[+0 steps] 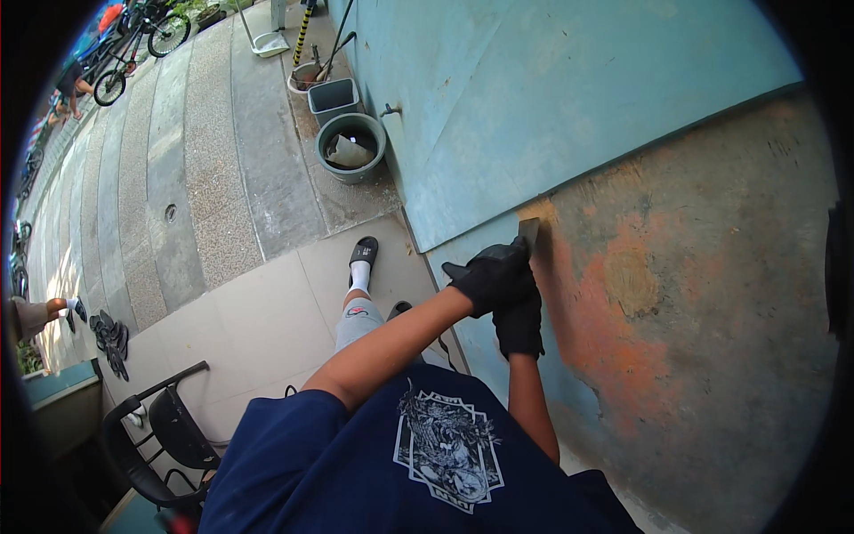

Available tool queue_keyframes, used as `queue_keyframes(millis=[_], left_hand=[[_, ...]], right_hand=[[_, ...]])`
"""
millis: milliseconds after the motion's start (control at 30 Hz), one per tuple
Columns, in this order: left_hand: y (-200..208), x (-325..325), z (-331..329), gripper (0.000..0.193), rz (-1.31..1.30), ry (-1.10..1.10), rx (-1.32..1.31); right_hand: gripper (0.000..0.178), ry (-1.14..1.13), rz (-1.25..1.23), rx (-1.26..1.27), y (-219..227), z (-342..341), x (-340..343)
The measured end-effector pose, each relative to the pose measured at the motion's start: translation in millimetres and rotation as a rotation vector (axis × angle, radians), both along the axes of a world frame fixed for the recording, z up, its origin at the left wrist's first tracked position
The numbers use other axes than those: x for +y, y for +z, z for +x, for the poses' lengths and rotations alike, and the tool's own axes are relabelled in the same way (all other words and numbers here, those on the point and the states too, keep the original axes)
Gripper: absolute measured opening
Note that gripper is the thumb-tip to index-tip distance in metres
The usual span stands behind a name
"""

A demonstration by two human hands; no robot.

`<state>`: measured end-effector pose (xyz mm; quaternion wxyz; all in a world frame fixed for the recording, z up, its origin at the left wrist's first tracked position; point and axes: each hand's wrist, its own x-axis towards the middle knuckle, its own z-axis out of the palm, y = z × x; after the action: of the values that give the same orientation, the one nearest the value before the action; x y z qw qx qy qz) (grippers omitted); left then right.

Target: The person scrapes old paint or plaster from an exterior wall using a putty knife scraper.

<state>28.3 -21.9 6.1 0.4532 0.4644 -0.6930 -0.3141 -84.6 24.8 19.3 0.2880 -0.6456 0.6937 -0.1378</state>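
Both my hands wear black gloves and are stacked together at the wall. My left hand (495, 278) is closed over the upper part of a scraper (530, 233), its thumb pointing left. Just below, my right hand (519, 322) is closed on the same tool, its fingers partly covered by the left. Only the flat metal blade shows; the handle is hidden in the gloves. The blade meets the wall (729, 240) at the border of the blue paint, where bare grey plaster with orange and tan patches begins.
A smooth blue panel (569, 98) overhangs above the scraped area. Left of it stand a round grey bucket (322, 142), a square bin (334, 93) and a dustpan (269, 44). A black chair (182, 427) is at lower left, near sandals (110, 343). Farther off are bicycles (167, 36) and people.
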Motion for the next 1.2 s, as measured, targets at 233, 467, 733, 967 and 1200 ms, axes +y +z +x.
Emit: queue_keyframes(millis=[233, 467, 733, 967, 1200], left_hand=[[11.5, 13.8, 5.8, 0.05, 0.083, -0.041, 0.021], [10.0, 22.1, 2.3, 0.05, 0.034, -0.084, -0.022], [0.2, 0.1, 22.9, 0.053, 0.022, -0.057, -0.054], [13.4, -7.8, 20.0, 0.056, 0.116, -0.033, -0.099], [16.5, 3.0, 18.2, 0.053, 0.092, -0.12, -0.076]], right_hand=[[0.05, 0.098, -0.204, -0.277, 30.4, 15.2, 8.6], [0.048, 0.04, -0.287, -0.105, 16.7, 14.6, 22.2], [0.051, 0.082, -0.275, -0.011, -2.8, 22.8, 3.8], [0.047, 0.087, -0.232, -0.015, 1.3, 24.3, -10.4], [0.044, 0.094, -0.275, 0.002, 8.9, 17.7, -0.4]])
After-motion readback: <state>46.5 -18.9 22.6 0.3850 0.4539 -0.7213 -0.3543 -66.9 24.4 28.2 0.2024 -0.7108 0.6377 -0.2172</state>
